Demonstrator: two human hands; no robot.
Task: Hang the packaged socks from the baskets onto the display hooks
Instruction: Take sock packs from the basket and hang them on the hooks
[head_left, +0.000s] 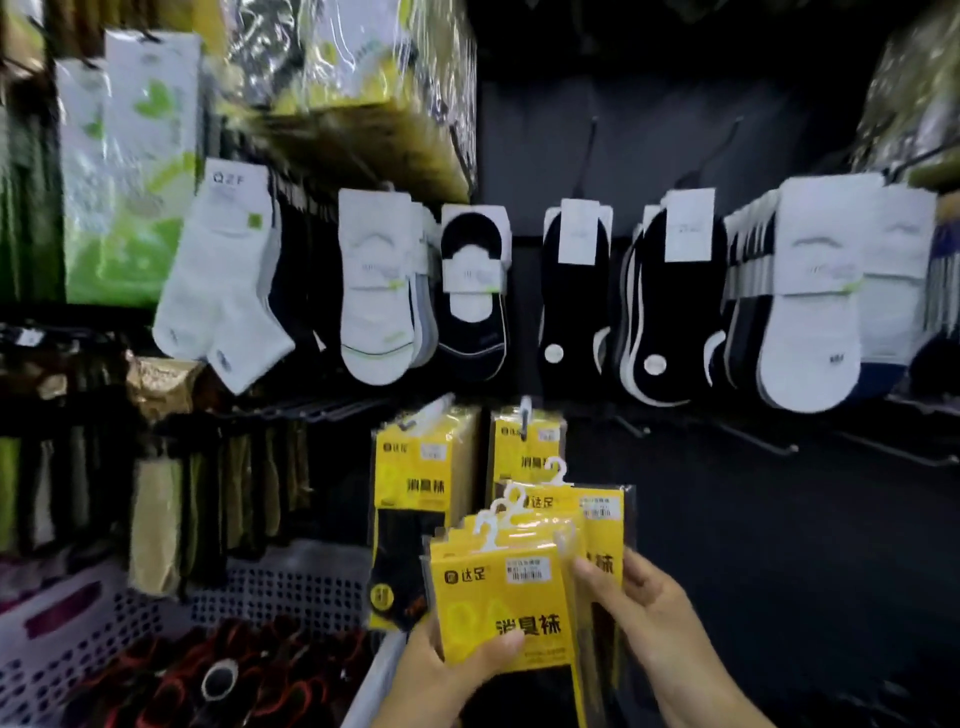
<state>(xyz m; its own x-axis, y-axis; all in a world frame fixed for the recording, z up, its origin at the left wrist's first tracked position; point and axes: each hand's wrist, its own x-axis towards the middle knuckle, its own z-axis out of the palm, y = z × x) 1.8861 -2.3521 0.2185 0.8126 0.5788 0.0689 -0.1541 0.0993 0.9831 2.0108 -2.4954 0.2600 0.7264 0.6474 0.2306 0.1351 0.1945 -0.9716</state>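
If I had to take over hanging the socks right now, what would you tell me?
Left hand: holds a fanned stack of yellow sock packs from below.
Right hand: its fingers pinch the stack's right edge.
Done: hung yellow packs sit on two hooks just above the stack.
Left: the held packs are not yet hung; bare hooks stick out to the right. The basket at lower left holds dark items, too blurry to name.

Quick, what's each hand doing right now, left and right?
Left hand: holds the stack of yellow sock packs from below, thumb across the front.
Right hand: pinches the right edge of the same stack.
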